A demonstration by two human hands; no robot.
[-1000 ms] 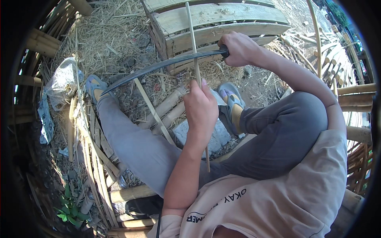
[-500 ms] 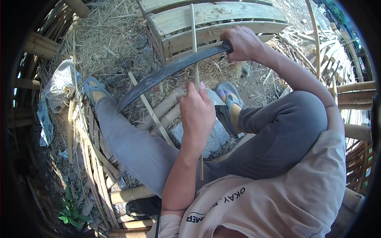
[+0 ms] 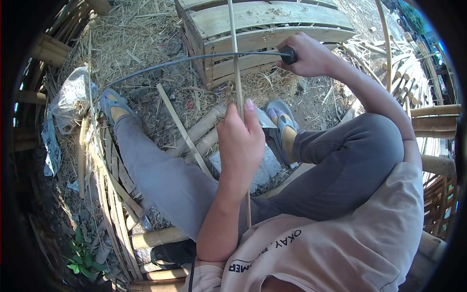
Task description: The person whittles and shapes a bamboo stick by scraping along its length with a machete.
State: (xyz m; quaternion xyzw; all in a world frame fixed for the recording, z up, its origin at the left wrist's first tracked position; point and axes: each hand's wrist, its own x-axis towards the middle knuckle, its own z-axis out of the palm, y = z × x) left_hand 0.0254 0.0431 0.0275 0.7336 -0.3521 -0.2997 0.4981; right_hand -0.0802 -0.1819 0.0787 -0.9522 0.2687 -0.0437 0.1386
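Note:
My left hand [image 3: 241, 148] is closed around a thin pale bamboo strip [image 3: 238, 80], its thumb lying along it. The strip runs upright past the picture's top edge, and its lower end hangs by my lap. My right hand [image 3: 311, 56] grips the dark handle of a long curved machete [image 3: 197, 57]. Turned almost edge-on, the blade crosses the strip above my left hand and reaches left toward my left foot. Blade and strip appear to touch at the crossing.
Beyond the blade stands a slatted wooden crate [image 3: 272, 36]. Between my feet lie a grey stone block [image 3: 267, 170], bamboo poles [image 3: 199, 131] and a loose flat strip [image 3: 182, 129]. Straw [image 3: 131, 44] covers the ground. A clear plastic bag [image 3: 73, 100] sits at left.
The machete has rolled from showing its flat side to nearly edge-on, its tip swinging up and left. My right hand has shifted slightly right. The strip's upper end leans a little left.

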